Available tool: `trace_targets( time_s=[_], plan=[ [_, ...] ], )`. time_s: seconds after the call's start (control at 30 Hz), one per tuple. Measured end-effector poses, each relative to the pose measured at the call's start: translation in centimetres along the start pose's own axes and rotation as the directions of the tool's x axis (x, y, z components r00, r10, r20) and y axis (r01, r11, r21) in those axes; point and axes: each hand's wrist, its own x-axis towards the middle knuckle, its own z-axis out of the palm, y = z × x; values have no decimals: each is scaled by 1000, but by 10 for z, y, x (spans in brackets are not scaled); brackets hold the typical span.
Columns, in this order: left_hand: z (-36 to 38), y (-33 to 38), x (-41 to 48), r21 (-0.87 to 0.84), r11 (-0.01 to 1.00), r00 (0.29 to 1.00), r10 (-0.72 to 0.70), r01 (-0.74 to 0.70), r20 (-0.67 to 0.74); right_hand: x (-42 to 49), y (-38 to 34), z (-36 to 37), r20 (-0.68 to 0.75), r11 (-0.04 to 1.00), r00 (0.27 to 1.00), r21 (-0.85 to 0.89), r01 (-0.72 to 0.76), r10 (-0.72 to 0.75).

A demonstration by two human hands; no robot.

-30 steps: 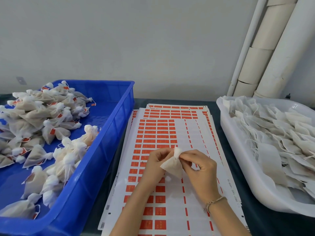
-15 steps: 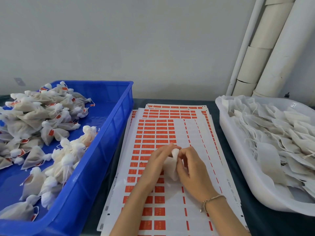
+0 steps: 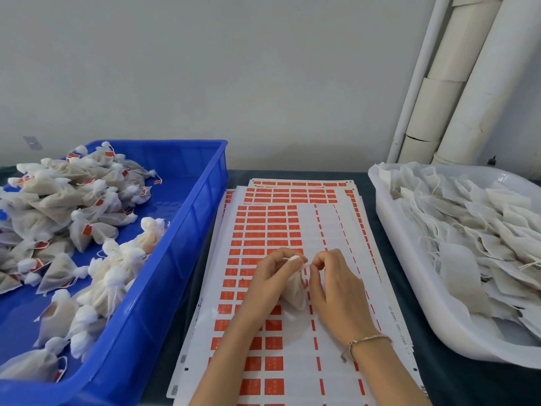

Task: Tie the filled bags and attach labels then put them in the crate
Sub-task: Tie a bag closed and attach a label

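Note:
A small filled white mesh bag (image 3: 296, 294) sits between my hands over the label sheets (image 3: 272, 230). My left hand (image 3: 270, 281) pinches the bag's gathered neck near the top. My right hand (image 3: 336, 285) has its fingertips curled, pinching the bag's thin string beside the neck. The sheets carry rows of orange-red labels, with many peeled away on the right side. The blue crate (image 3: 187, 230) at the left holds several tied bags with red labels (image 3: 67, 206).
A white tub (image 3: 409, 268) at the right is heaped with flat untied bags and loose strings. White pipes (image 3: 468, 83) stand against the wall at the back right. Dark table surface (image 3: 389, 288) shows between the sheets and the tub.
The bag has dropped from a raised, spread position down between my hands. My hands closed in on its neck, and now my right hand has drawn slightly away to the right with the string.

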Motion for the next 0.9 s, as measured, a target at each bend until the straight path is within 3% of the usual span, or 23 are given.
trace_targets(
  time_s=[0.23, 0.33, 0.5, 0.63, 0.77, 0.9],
  plan=[
    [0, -2, 1, -77, 997, 1000, 12, -13, -12, 1, 2, -3, -124, 993, 990, -107, 47, -61],
    [-1, -5, 1, -80, 996, 999, 23, -26, -35, 1, 7, -6, -124, 995, 992, -95, -24, 12],
    [-5, -8, 2, -76, 997, 993, 8, -17, -120, 4, 6, -10, -77, 963, 972, 174, -208, 224],
    [-3, -6, 2, -69, 997, 996, 12, -18, -84, 7, -5, -11, 140, 819, 965, 510, -263, 223],
    [-2, -5, 2, -81, 997, 998, 16, -20, -53, 6, -9, -9, 253, 808, 954, 520, -276, 164],
    [-2, -3, 1, -86, 996, 997, -33, 27, -68, 6, -4, -9, 175, 845, 965, 471, -254, 193]
  ],
)
